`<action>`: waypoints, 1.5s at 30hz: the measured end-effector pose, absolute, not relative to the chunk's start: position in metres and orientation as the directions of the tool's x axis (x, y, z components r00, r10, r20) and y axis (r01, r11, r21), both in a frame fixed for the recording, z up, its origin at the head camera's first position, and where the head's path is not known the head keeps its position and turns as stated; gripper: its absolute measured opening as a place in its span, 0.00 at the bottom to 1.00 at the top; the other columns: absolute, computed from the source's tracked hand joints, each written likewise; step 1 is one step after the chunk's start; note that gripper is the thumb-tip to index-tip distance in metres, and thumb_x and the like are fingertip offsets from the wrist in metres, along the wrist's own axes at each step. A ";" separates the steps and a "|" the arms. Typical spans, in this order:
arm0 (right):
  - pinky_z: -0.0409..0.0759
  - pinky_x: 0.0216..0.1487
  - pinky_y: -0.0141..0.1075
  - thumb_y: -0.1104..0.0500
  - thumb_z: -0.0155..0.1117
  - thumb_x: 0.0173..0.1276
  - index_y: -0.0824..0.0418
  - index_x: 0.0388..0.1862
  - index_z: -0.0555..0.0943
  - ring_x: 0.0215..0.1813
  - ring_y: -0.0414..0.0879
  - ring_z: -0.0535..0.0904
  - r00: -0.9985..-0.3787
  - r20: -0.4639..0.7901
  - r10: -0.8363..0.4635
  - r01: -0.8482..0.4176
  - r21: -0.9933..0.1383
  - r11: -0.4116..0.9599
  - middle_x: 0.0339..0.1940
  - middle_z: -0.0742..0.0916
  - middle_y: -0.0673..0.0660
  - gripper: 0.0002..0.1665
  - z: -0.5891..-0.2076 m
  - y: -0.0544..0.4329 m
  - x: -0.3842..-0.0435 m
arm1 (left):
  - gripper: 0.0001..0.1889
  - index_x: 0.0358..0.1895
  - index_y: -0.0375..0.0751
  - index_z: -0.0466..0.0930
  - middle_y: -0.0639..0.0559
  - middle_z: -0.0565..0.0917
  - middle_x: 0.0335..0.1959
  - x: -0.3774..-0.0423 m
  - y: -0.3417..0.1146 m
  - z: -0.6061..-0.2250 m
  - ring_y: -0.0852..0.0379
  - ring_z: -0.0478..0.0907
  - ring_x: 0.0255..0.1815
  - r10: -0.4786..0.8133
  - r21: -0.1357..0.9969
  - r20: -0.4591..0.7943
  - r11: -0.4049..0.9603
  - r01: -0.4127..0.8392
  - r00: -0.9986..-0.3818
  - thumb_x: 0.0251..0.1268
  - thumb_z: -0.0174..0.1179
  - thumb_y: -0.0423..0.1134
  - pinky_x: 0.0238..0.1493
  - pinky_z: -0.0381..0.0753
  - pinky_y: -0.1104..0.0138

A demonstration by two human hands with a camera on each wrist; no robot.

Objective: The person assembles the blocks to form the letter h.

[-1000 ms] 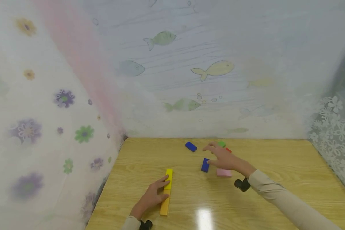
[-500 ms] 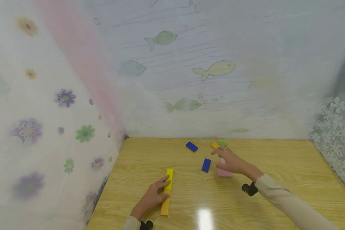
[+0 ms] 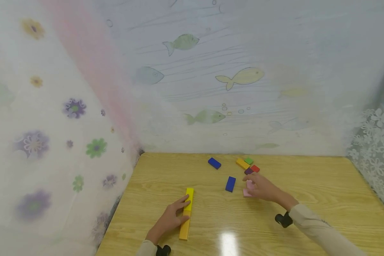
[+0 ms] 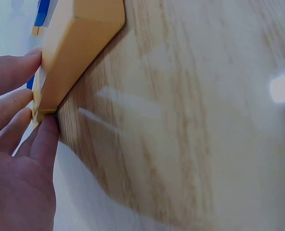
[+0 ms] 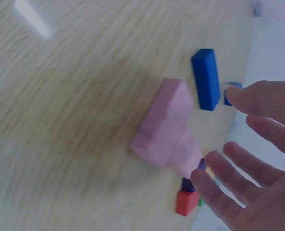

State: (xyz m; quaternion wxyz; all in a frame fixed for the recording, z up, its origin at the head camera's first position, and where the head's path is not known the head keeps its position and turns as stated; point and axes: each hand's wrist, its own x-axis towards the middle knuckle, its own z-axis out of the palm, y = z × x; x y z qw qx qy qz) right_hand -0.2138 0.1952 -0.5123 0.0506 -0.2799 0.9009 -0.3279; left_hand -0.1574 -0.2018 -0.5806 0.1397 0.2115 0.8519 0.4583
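Note:
A yellow block [image 3: 190,195] and an orange block [image 3: 184,233] lie end to end in one line on the wooden table. My left hand [image 3: 171,217] rests along their left side, fingers extended over the yellow one and thumb at the orange one. In the left wrist view the orange block [image 4: 75,53] stands large beside the fingers [image 4: 10,113]. My right hand [image 3: 264,186] hovers at two pink blocks [image 3: 247,193], which touch each other. Its fingers are spread and loosely bent in the right wrist view, with nothing held; the pink blocks [image 5: 164,127] sit just beyond them.
Two blue blocks, one nearer [image 3: 230,184] and one farther back [image 3: 214,163], lie left of the right hand. Behind that hand, an orange block [image 3: 242,163], a green block [image 3: 249,160], a red block [image 3: 255,168] and a dark purple block [image 3: 248,171] cluster together.
My right hand has moved right and slightly toward me, from the nearer blue block to the pink blocks, uncovering the cluster behind. My left hand stays on the yellow and orange blocks.

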 end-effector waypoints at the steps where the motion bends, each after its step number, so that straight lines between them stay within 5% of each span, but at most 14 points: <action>1: 0.79 0.47 0.53 0.65 0.62 0.61 0.70 0.52 0.76 0.50 0.63 0.76 -0.844 0.087 -0.529 -0.459 -0.628 0.629 0.52 0.77 0.69 0.19 -0.516 0.197 -0.214 | 0.29 0.66 0.34 0.66 0.49 0.58 0.73 -0.156 -0.200 -0.576 0.44 0.52 0.73 0.488 0.844 -0.049 0.487 0.225 -0.872 0.63 0.62 0.37 0.68 0.60 0.53; 13: 0.80 0.45 0.48 0.71 0.62 0.56 0.66 0.42 0.81 0.42 0.51 0.76 -0.873 0.151 -0.465 -0.464 -0.555 0.690 0.40 0.79 0.58 0.13 -0.552 0.204 -0.209 | 0.29 0.66 0.36 0.67 0.50 0.58 0.73 -0.155 -0.200 -0.576 0.45 0.52 0.73 0.469 0.831 -0.058 0.512 0.218 -0.881 0.63 0.62 0.37 0.69 0.57 0.50; 20: 0.80 0.41 0.42 0.73 0.61 0.56 0.66 0.42 0.81 0.37 0.47 0.73 -0.877 0.155 -0.454 -0.457 -0.561 0.690 0.36 0.78 0.55 0.14 -0.555 0.202 -0.206 | 0.27 0.64 0.26 0.66 0.40 0.59 0.72 -0.147 -0.193 -0.547 0.38 0.52 0.72 0.480 0.843 -0.066 0.495 0.208 -0.875 0.62 0.61 0.30 0.68 0.56 0.46; 45: 0.81 0.46 0.48 0.71 0.64 0.56 0.66 0.45 0.81 0.43 0.50 0.78 -0.825 0.218 -0.521 -0.558 -0.455 0.694 0.41 0.80 0.56 0.15 -0.554 0.196 -0.199 | 0.27 0.64 0.24 0.65 0.36 0.58 0.72 -0.146 -0.195 -0.544 0.37 0.52 0.72 0.500 0.876 -0.027 0.430 0.221 -0.866 0.62 0.61 0.28 0.66 0.62 0.53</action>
